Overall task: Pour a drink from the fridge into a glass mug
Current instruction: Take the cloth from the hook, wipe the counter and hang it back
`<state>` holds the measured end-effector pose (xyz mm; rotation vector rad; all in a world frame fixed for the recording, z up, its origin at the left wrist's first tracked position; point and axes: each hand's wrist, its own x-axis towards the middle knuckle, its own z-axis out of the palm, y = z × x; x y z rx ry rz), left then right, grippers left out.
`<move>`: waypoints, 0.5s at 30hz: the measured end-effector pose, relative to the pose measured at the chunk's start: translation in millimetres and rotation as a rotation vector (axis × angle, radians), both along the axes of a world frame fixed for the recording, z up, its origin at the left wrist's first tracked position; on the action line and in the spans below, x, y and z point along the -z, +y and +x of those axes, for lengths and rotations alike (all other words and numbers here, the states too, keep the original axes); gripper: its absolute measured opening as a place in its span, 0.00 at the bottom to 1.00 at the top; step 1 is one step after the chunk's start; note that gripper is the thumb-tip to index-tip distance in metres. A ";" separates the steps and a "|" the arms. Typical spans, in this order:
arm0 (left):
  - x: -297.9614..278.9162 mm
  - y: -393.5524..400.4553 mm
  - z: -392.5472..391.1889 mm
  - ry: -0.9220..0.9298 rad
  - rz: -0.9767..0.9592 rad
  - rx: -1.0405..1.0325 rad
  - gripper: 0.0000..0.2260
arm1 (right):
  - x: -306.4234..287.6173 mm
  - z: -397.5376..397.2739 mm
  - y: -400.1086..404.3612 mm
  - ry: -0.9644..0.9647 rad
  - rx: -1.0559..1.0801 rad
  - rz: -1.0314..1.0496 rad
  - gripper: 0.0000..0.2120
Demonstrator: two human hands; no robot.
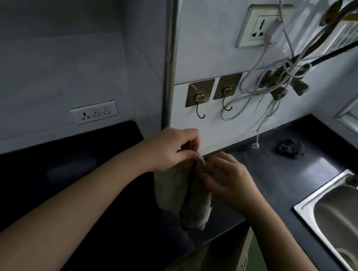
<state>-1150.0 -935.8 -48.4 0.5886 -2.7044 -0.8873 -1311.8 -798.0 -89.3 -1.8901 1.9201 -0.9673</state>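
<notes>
A pale cloth held up by its top edge

The cloth, a worn beige-grey piece with a towel-like nap, hangs straight down in two long folds with a dark line running between them. Its top edge is bunched and pinched by the left hand and the right hand, which meet close together above it. The lower end dangles free in front of the dark countertop edge, with one bottom corner sticking out ragged on the right
</notes>
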 end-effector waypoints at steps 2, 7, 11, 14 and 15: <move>-4.3 -2.1 -8.3 0.016 0.007 -0.045 0.07 | -5.0 -13.6 -3.6 -0.014 -0.052 0.014 0.06; -13.4 -9.0 -20.2 0.118 0.018 -0.185 0.08 | -20.5 -47.3 -13.1 -0.114 -0.186 0.139 0.07; -18.5 -13.8 -22.9 0.126 -0.074 -0.255 0.06 | -30.8 -71.8 -25.7 -0.068 -0.173 0.200 0.08; -22.4 -18.8 -20.4 0.058 -0.142 -0.287 0.07 | -35.0 -91.2 -32.9 -0.087 -0.079 0.137 0.02; -23.6 -20.6 -19.7 0.052 -0.151 -0.298 0.07 | -36.4 -95.9 -35.7 -0.098 -0.059 0.110 0.01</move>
